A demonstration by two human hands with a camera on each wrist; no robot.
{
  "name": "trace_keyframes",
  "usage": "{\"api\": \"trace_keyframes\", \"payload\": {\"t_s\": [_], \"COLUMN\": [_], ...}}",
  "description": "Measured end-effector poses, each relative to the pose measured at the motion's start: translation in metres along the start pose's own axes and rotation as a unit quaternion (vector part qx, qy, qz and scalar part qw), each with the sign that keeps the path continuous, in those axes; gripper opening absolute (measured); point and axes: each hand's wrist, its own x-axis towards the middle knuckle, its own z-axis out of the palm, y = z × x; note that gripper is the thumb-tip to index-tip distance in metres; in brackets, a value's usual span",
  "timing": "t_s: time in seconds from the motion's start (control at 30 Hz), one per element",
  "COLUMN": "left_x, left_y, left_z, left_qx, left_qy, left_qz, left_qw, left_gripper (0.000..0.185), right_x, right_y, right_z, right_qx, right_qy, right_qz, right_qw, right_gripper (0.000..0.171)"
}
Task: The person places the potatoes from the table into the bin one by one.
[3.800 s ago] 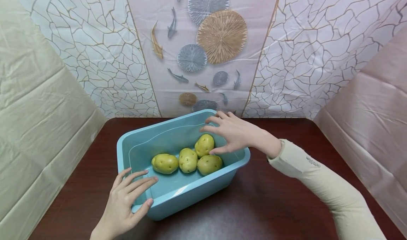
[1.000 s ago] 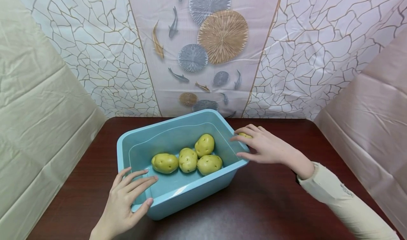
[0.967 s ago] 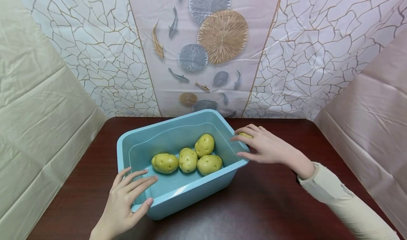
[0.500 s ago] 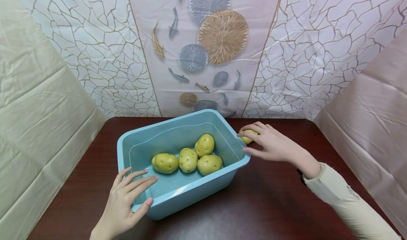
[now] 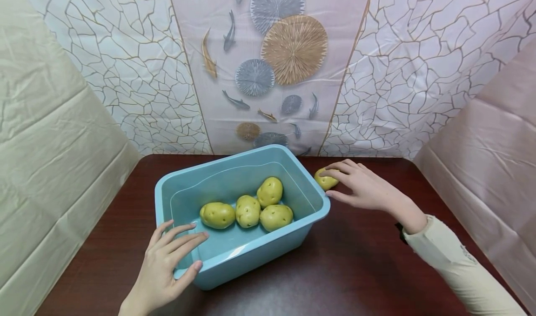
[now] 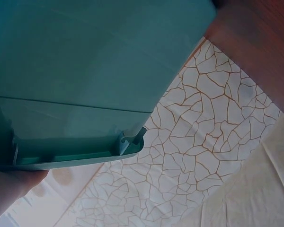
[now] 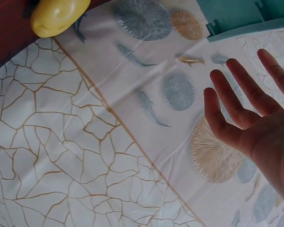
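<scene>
A light blue plastic bin (image 5: pixel 264 248) stands at an angle on the table with several yellow-green potatoes (image 5: pixel 248 211) on its floor. My left hand (image 5: pixel 165 262) rests at its near left corner, straight fingers reaching over the rim and the thumb on the front edge. In the left wrist view, part of that hand (image 6: pixel 12 187) meets the bin's rim. Another potato (image 5: pixel 324 181) lies on the table just outside the right end. Over it hovers my right hand (image 5: pixel 362 184), partly covering it. The right wrist view shows that hand's fingers spread, holding nothing, apart from the potato (image 7: pixel 59 16).
The dark red-brown table (image 5: pixel 368 265) extends on both sides of the bin. A patterned cloth (image 5: pixel 268 64) with fish and discs hangs behind it. Plain cream cloth (image 5: pixel 58 144) slopes down along the left side, and similar cloth (image 5: pixel 490 144) along the right.
My right hand has moved from above the bin to beyond its right end, then slightly further right, exposing more of the potato outside. The left hand and bin stay put.
</scene>
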Motion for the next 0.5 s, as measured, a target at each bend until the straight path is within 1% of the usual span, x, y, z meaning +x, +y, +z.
{"api": "trace_keyframes", "payload": {"t_s": [0.2,0.5], "left_x": [0.0,-0.001], "left_y": [0.0,0.0], "left_z": [-0.001,-0.001], "left_qx": [0.002,0.002], "left_qy": [-0.003,-0.004], "left_qz": [-0.003,-0.003], "left_qw": [1.0,1.0], "left_gripper": [0.036,0.036], "right_x": [0.0,-0.001], "right_y": [0.005,0.018], "right_z": [0.003,0.011], "right_qx": [-0.002,-0.003], "right_qy": [0.007,0.007], "right_qz": [0.001,0.019], "right_qw": [1.0,1.0], "right_gripper": [0.039,0.04]}}
